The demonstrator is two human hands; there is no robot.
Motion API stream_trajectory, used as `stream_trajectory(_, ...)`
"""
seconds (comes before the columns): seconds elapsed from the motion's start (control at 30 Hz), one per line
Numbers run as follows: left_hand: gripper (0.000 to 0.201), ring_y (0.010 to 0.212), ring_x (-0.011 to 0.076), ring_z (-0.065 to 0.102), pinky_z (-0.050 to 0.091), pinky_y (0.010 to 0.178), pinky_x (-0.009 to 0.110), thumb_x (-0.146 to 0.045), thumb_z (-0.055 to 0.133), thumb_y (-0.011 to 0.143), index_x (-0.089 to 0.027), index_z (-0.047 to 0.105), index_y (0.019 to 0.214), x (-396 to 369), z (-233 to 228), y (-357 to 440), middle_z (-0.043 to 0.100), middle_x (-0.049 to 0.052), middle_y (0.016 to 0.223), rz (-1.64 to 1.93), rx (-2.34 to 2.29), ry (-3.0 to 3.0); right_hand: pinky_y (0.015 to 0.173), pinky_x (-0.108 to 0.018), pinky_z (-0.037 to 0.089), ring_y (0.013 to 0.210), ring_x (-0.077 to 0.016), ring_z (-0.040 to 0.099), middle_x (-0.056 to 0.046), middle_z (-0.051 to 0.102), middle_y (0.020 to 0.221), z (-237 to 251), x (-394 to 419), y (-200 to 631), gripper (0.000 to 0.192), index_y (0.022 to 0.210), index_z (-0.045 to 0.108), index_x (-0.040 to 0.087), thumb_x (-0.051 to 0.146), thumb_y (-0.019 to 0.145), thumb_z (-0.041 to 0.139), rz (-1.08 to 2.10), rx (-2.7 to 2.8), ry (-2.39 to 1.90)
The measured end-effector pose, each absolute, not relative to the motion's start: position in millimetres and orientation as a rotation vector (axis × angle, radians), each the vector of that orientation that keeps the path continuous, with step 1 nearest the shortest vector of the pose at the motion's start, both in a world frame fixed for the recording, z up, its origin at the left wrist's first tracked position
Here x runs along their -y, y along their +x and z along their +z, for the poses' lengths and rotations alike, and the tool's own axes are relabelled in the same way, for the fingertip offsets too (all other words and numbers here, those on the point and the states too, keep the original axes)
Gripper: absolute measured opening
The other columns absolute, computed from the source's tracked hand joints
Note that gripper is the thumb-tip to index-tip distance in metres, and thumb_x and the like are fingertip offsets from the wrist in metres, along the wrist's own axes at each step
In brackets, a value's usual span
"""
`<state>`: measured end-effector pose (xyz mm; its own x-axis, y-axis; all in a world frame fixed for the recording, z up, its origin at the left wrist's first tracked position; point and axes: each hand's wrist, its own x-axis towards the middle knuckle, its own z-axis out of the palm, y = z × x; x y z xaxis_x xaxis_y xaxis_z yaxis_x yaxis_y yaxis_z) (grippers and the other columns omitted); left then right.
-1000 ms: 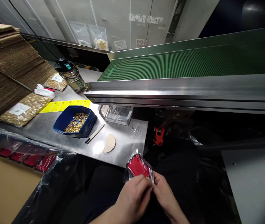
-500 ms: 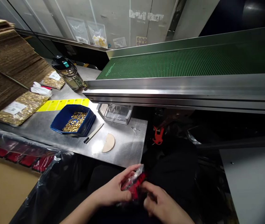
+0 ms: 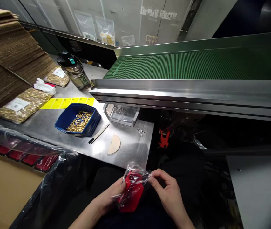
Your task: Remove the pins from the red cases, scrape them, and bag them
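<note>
A green conveyor belt (image 3: 197, 65) is seen across the top, and beside its near end a clear water bottle (image 3: 77, 73) with dark printed lettering, too small to be read, is stood on the steel table (image 3: 54, 125). On that table a white-labelled bag of gold parts (image 3: 22, 105) is laid, and loose gold parts are held in a blue tray (image 3: 78, 119). Below the table's edge a red item in a clear plastic bag (image 3: 132, 189) is gripped from the left by the left hand (image 3: 110, 198), while the bag's top right edge is pinched by the right hand (image 3: 167, 190).
</note>
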<state>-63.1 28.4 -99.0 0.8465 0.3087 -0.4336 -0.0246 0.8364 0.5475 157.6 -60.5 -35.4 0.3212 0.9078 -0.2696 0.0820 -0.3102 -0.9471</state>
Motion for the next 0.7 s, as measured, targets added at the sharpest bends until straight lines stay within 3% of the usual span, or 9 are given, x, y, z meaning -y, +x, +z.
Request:
stream_trajectory(0.13, 0.070, 0.125, 0.0333, 0.057, 0.040, 0.107, 0.042, -0.052, 0.075, 0.090, -0.024, 0.051, 0.149, -33.4, -90.1, -63.2, 0.064, 0.011, 0.135, 0.128, -0.507, 0.585, 0.079, -0.025, 0.049, 0.086, -0.0157, 0.061, 0.001, 0.062, 0.096, -35.9, 49.2, 147.6, 0.003, 0.095, 0.067, 0.025, 0.028, 0.094, 0.068, 1.147, 1.020, -1.545)
stream_trajectory(0.2, 0.071, 0.131, 0.0343, 0.052, 0.035, 0.112, 0.045, -0.049, 0.076, 0.090, -0.026, 0.048, 0.151, -37.0, -82.4, -60.1, 0.060, 0.010, 0.141, 0.106, -0.458, 0.660, 0.083, -0.026, 0.050, 0.092, -0.0161, 0.061, -0.001, 0.062, 0.109, -33.8, 41.6, 147.6, 0.015, 0.108, 0.068, 0.028, 0.028, 0.093, 0.069, 1.183, 1.115, -1.514)
stream_trajectory(0.27, 0.070, 0.126, 0.0332, 0.054, 0.037, 0.109, 0.043, -0.052, 0.075, 0.090, -0.026, 0.050, 0.150, -39.3, -77.9, -57.2, 0.061, 0.011, 0.137, 0.096, -0.444, 0.709, 0.088, -0.027, 0.050, 0.100, -0.0168, 0.062, -0.002, 0.061, 0.120, -32.8, 33.2, 151.7, 0.022, 0.119, 0.067, 0.030, 0.031, 0.097, 0.063, 1.183, 1.158, -1.529)
stream_trajectory(0.37, 0.071, 0.108, 0.0269, 0.061, 0.042, 0.094, 0.034, -0.061, 0.075, 0.087, -0.024, 0.055, 0.145, -40.6, -80.5, -55.9, 0.067, 0.009, 0.122, 0.066, -0.425, 0.705, 0.099, -0.030, 0.047, 0.115, -0.0199, 0.060, -0.003, 0.062, 0.126, -32.7, 21.6, 163.5, 0.023, 0.120, 0.069, 0.030, 0.031, 0.100, 0.059, 1.209, 1.226, -1.574)
stream_trajectory(0.43, 0.073, 0.098, 0.0231, 0.061, 0.042, 0.086, 0.029, -0.067, 0.077, 0.082, -0.021, 0.062, 0.138, -41.4, -86.1, -56.5, 0.068, 0.007, 0.114, 0.034, -0.394, 0.689, 0.099, -0.032, 0.048, 0.112, -0.0212, 0.062, -0.002, 0.067, 0.119, -31.6, 15.7, 171.2, 0.026, 0.119, 0.070, 0.029, 0.025, 0.093, 0.066, 1.350, 1.279, -1.590)
stream_trajectory(0.53, 0.076, 0.089, 0.0203, 0.057, 0.041, 0.080, 0.026, -0.072, 0.079, 0.076, -0.017, 0.069, 0.127, -44.1, -94.7, -58.1, 0.068, 0.006, 0.105, -0.012, -0.362, 0.678, 0.084, -0.030, 0.052, 0.090, -0.0190, 0.067, 0.000, 0.073, 0.099, -27.8, 10.2, 176.4, 0.022, 0.109, 0.075, 0.026, 0.021, 0.089, 0.067, 1.542, 1.332, -1.577)
stream_trajectory(0.7, 0.078, 0.082, 0.0186, 0.056, 0.041, 0.074, 0.025, -0.074, 0.081, 0.072, -0.013, 0.073, 0.120, -48.7, -101.5, -59.7, 0.069, 0.007, 0.099, -0.062, -0.361, 0.657, 0.070, -0.027, 0.048, 0.074, -0.0163, 0.063, 0.001, 0.070, 0.081, -32.3, 8.0, 176.5, 0.010, 0.083, 0.075, 0.022, 0.024, 0.088, 0.066, 1.263, 1.295, -1.709)
